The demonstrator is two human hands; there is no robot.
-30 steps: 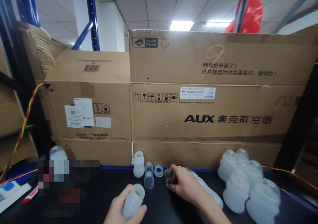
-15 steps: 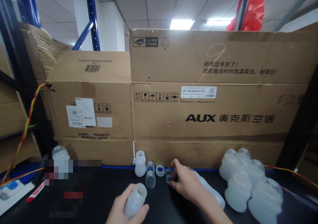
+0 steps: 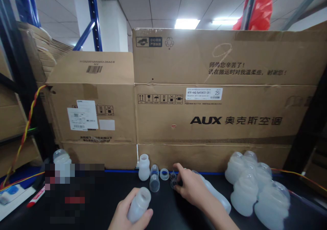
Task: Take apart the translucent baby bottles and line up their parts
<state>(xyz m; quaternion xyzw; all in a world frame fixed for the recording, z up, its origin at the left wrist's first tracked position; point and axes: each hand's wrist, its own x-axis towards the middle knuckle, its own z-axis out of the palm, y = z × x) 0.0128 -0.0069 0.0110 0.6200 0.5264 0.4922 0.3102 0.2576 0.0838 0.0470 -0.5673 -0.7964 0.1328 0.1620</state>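
My left hand (image 3: 125, 214) grips a translucent white bottle (image 3: 139, 204) at the lower middle, tilted with its open mouth facing up and away. My right hand (image 3: 192, 187) reaches forward over the black table (image 3: 168, 211); its fingertips pinch a small clear part (image 3: 173, 182). Just left of that hand lie a clear cap (image 3: 154, 183) and a white ring (image 3: 164, 174). An upright white bottle (image 3: 144, 167) stands behind them. A long translucent piece (image 3: 217, 197) lies under my right wrist.
A cluster of translucent ribbed bottles (image 3: 255, 189) lies at the right. Large cardboard boxes (image 3: 204, 121) wall off the back of the table. Another bottle (image 3: 61, 157) stands at the left above a blurred patch. A red marker (image 3: 35, 197) lies at the far left.
My right hand has shifted slightly forward onto the small clear part. My left hand with its bottle has stayed almost still. The view has drifted a little.
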